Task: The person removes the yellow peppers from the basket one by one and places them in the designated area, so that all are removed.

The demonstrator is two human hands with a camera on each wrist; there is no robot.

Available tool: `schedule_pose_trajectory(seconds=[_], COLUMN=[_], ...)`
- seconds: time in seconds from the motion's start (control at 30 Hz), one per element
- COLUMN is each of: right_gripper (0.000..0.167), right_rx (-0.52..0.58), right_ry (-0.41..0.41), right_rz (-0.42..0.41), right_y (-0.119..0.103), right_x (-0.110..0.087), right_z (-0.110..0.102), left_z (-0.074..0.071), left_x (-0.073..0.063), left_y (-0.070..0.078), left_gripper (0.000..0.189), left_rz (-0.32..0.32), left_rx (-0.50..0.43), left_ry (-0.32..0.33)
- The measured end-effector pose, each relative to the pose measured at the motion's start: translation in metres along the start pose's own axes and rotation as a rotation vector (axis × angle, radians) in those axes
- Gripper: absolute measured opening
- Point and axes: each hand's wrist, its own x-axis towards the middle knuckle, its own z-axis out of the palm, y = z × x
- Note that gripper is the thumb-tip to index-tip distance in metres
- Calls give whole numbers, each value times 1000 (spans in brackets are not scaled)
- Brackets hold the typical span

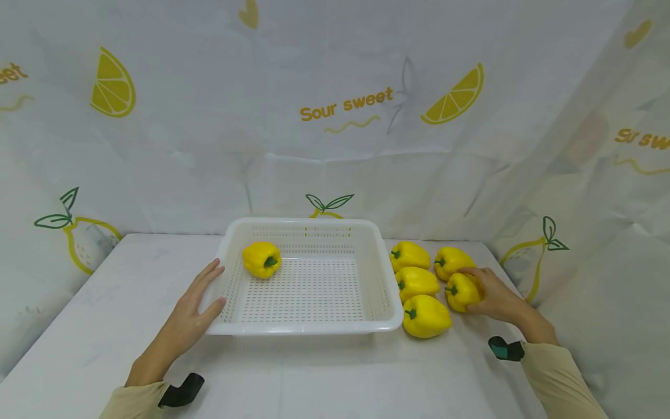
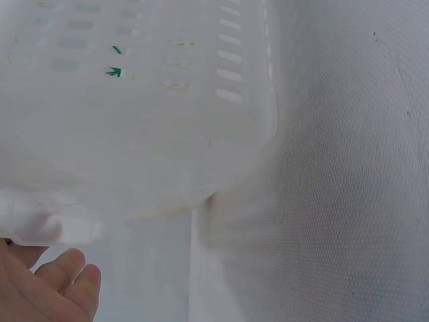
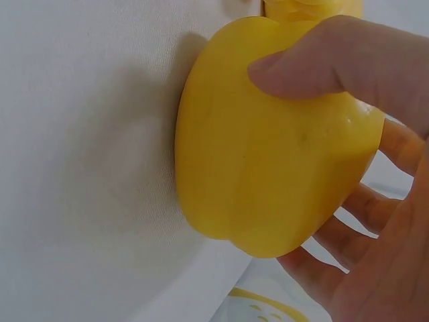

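Observation:
My right hand [image 1: 494,294] grips a yellow bell pepper [image 1: 463,293] at the right end of the table. In the right wrist view the thumb lies across this pepper [image 3: 275,154], with the other fingers round its far side. My left hand [image 1: 191,317] is at the left side of a white plastic basket [image 1: 300,329], its fingers loosely extended and fingertips right at the rim. The left wrist view shows the left fingers [image 2: 67,282] just beside the basket's rim [image 2: 74,231]. One yellow bell pepper [image 1: 259,259] lies inside the basket, toward its back left.
Several more yellow bell peppers [image 1: 426,317] lie close together right of the basket, the nearest ones against its side. The white table [image 1: 293,372] ends at a pale curtain [image 1: 335,180] printed with lemons, which also hangs along the right side.

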Motion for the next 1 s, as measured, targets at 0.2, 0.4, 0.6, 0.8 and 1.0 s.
schedule_pose_trajectory(seconds=[0.2,0.4,0.6,0.8,1.0], right_gripper=[79,82,76,69,68], right_rx=[0,20,34,24,26], right_ry=[5,-4,-4,27,31], right_rz=[-1,13,-1,-48,-71], right_y=[-1,-3,-8,-16,-25], right_x=[-1,-2,-2,0,2], right_z=[-2,-5,-7,-9,-13], left_z=[0,0,0,0,0], left_x=[0,0,1,1,1], left_y=[-1,-1,-1,-1,0], left_gripper=[61,61,61,61,61], left_rz=[-17,-20,-15,-18,-21], left_rx=[4,10,16,19,8], left_ry=[-12,-15,-13,-14,-16])
